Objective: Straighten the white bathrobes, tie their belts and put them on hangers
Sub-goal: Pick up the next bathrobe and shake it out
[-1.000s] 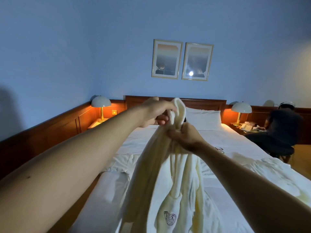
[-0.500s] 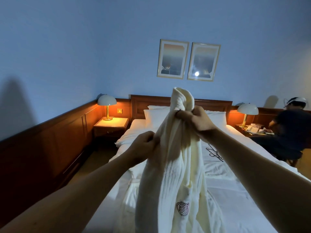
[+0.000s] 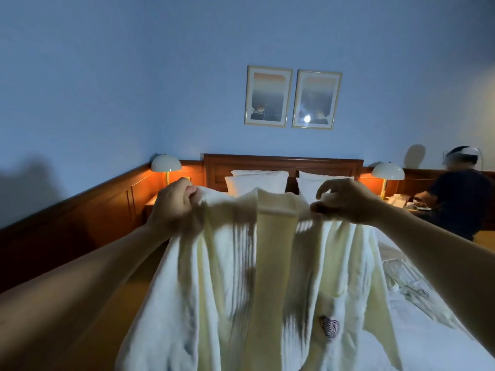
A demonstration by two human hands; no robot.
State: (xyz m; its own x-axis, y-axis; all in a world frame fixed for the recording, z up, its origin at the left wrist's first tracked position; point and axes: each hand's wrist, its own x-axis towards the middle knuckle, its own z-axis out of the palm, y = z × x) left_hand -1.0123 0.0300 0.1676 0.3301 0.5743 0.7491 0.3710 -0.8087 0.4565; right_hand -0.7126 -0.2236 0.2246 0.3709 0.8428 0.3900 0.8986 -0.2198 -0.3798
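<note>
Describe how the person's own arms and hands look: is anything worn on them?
Both forearms are bare, with no sleeves in view. The left hand and the right hand wear no gloves; no watch, bracelet or ring shows on the visible parts.

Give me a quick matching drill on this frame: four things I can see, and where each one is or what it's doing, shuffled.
Things:
1. bathrobe
2. left hand
3. framed pictures
4. left bedside lamp

States or places:
A. hanging on the blue wall above the headboard
B. lit, beside the bed by the wood panelling
C. held up spread over the bed
D. gripping one shoulder of the robe

Pairs: 1-C, 2-D, 3-A, 4-B
</note>
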